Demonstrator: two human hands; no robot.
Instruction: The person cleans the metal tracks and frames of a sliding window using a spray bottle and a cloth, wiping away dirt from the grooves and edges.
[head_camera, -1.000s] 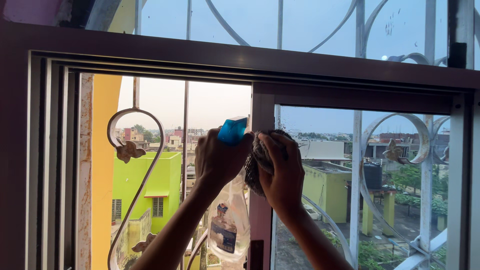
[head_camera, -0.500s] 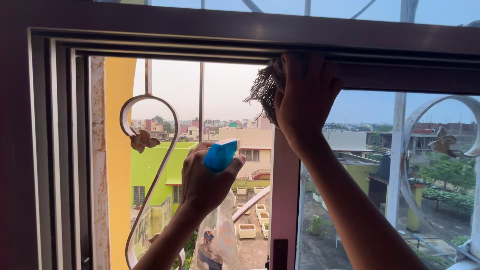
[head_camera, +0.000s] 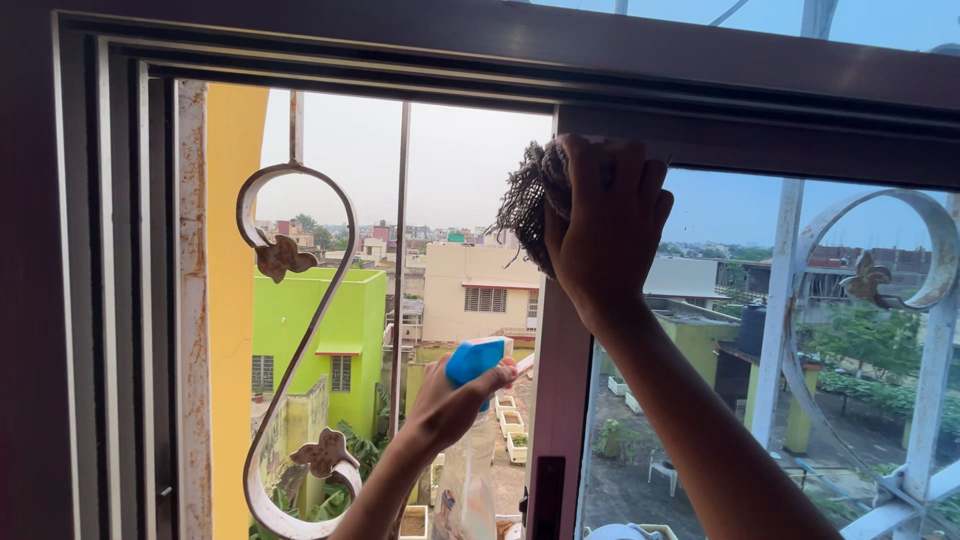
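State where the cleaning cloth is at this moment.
In the head view, the brown cloth is bunched under the right hand, pressed to the top of the sliding window frame's upright, right of centre, just below the upper rail.

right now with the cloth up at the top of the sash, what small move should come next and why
Probably drag the cloth down along the sash frame. The right hand presses it at the frame's top corner, just under the top rail, so the upright below looks not yet wiped. The left hand holds the spray bottle low, beside the frame, out of that path.
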